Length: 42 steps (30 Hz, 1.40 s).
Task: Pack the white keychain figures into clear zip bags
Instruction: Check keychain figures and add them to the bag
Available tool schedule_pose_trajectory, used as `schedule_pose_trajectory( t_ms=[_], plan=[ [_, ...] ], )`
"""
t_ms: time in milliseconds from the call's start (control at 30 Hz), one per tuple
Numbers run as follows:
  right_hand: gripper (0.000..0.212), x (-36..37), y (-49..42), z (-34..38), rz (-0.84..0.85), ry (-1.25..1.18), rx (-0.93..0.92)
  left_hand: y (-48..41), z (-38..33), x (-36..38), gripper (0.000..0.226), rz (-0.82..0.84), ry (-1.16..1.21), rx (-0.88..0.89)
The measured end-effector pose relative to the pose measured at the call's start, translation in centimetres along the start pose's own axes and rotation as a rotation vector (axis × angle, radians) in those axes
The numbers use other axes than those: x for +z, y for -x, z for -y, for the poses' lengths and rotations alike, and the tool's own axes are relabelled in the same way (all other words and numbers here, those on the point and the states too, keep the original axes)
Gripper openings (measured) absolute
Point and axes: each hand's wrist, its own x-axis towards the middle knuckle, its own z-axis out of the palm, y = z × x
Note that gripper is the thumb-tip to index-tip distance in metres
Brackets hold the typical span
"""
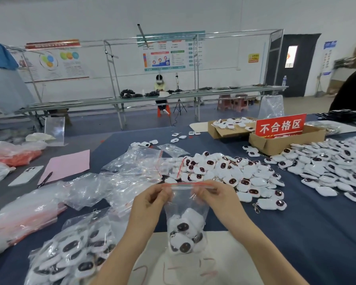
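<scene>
The left hand (150, 200) and the right hand (216, 198) each pinch the top edge of a clear zip bag (186, 210), fingers curled at either end of its red zip strip (190, 184). The bag hangs upright over a white mat (193, 266) at the near edge of the table (296, 233). Its long axis is vertical and its mouth is up, with the strip running level from left to right between the hands. White keychain figures (183, 237) sit bunched in its bottom, dark oval faces turned toward the camera; there are perhaps three or four, but the plastic blurs the count.

Beyond the bag a loose pile of figures (224, 171) lies on the blue cloth, with a wider spread (327, 167) to the right. Filled bags (70, 249) lie at the lower left, empty bags (132, 167) behind them. A red sign (281, 125) reading "不合格区" stands in a cardboard box (275, 142). The wall posters (164, 52) are too small to read.
</scene>
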Motion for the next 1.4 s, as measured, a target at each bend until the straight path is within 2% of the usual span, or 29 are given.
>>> schedule_pose_trajectory(
  t_ms=[133, 233, 333, 467, 533, 567, 867, 1167, 1400],
  plan=[
    [0.01, -0.3, -1.6, -0.6, -0.018, 0.016, 0.037, -1.3, 0.9, -0.3, 0.011, -0.01, 0.044, -0.067],
    [0.007, -0.6, -3.1, -0.9, 0.06, 0.017, 0.09, -2.6, 1.5, -0.6, 0.009, -0.013, 0.086, -0.106],
    [0.005, -0.6, -5.1, -0.9, 0.155, 0.209, 0.084, -4.1, 2.0, -0.9, 0.011, 0.024, 0.116, -0.129],
    [0.017, 0.1, -7.7, -1.3, 0.224, 0.497, 0.052, -5.9, 2.8, -0.9, 0.014, 0.062, 0.064, -0.102],
    [0.01, 0.5, -8.5, -1.9, 0.239, 0.553, 0.041, -6.6, 3.2, -0.9, 0.01, 0.061, 0.055, -0.087],
    [0.003, 0.5, -8.7, -2.1, 0.25, 0.556, 0.037, -6.8, 3.4, -1.0, 0.009, 0.067, 0.06, -0.084],
    [0.015, 0.7, -9.7, -3.9, 0.334, 0.548, -0.022, -8.0, 4.7, -2.0, 0.017, 0.159, 0.011, -0.108],
    [0.011, 1.7, -9.6, -3.9, 0.349, 0.531, -0.08, -7.7, 4.6, -2.2, 0.012, 0.112, -0.03, -0.088],
    [0.008, 1.6, -9.7, -4.2, 0.316, 0.531, -0.051, -7.9, 4.7, -1.9, 0.012, 0.125, -0.049, -0.078]
  ],
)
